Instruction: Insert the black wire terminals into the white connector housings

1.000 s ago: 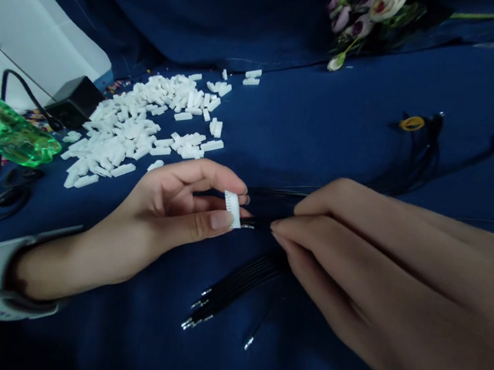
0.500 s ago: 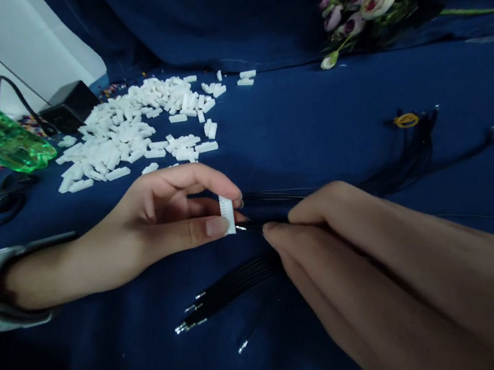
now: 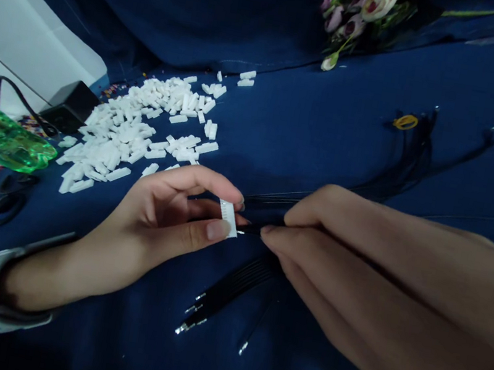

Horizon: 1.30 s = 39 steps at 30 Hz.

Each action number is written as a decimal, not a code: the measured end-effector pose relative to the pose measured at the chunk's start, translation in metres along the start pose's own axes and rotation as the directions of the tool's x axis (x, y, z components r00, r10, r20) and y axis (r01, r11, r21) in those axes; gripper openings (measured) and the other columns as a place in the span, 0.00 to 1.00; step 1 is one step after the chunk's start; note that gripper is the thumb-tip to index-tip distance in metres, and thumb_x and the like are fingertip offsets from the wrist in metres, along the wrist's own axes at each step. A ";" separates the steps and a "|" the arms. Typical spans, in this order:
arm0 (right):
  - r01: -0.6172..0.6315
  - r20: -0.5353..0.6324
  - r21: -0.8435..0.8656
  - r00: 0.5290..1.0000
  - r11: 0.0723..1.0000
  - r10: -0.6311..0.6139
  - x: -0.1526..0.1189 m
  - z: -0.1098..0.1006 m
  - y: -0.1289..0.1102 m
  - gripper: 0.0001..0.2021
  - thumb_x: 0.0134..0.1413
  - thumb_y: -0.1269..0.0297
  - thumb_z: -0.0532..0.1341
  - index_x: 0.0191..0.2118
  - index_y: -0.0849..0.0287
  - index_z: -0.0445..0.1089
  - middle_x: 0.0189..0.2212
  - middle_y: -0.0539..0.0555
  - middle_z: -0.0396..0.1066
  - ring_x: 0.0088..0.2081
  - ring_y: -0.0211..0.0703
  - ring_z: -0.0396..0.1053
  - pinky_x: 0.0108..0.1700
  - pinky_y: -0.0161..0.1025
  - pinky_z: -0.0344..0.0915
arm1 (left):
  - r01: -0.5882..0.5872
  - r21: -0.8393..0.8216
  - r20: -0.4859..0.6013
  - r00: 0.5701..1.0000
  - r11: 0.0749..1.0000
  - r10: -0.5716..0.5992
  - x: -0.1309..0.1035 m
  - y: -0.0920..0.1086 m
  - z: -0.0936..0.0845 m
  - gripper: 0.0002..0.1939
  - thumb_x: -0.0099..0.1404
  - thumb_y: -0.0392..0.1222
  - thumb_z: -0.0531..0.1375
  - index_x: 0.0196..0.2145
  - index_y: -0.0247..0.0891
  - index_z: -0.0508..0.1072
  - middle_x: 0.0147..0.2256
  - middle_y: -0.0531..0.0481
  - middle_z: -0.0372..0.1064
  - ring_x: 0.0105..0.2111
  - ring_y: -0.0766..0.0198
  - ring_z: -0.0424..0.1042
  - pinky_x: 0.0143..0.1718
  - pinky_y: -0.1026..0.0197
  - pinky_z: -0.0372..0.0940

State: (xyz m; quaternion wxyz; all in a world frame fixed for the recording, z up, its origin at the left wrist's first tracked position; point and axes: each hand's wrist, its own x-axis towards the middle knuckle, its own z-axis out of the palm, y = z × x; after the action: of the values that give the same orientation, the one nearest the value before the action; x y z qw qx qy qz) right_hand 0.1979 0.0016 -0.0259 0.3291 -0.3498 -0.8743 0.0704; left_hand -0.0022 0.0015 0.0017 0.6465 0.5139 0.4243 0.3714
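Between the thumb and fingers of my left hand [image 3: 162, 212] is a small white plastic connector housing [image 3: 227, 217], with a row of slots along its face. My right hand [image 3: 334, 255] pinches a thin black wire [image 3: 251, 229], whose metal tip meets the lower end of the housing. How deep the tip sits cannot be made out. Below the hands lies a bundle of black wires [image 3: 236, 280] with shiny crimped ends. One separate black wire [image 3: 250, 332] lies to its right. More dark wires [image 3: 273, 200] run behind my fingers.
A heap of white connector housings [image 3: 120, 127] covers the cloth at left. Beside it are a green bottle [image 3: 10, 138] and a black box [image 3: 70, 107]. Artificial flowers [image 3: 356, 14] lie at the back; wires with a yellow tie [image 3: 406, 122] lie at right.
The housing and my left fingertips have shifted slightly down and right. The wire's metal tip shows less beside the housing. My right hand has moved a touch to the left.
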 end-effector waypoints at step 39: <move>0.135 -0.096 0.008 0.986 0.991 -0.134 0.003 -0.009 -0.006 0.15 0.56 0.77 0.52 0.25 0.61 0.72 0.25 0.50 0.64 0.26 0.36 0.59 0.24 0.40 0.52 | -0.051 0.106 0.041 0.998 0.993 0.047 -0.003 -0.003 0.002 0.08 0.61 0.32 0.63 0.35 0.45 0.76 0.32 0.57 0.75 0.35 0.76 0.74 0.38 0.81 0.67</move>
State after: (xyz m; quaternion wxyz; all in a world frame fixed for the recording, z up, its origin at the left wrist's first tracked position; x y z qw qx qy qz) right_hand 0.1987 -0.0018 -0.0156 0.3771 -0.2906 -0.8786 0.0376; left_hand -0.0013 -0.0026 -0.0003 0.6167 0.5652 0.4183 0.3538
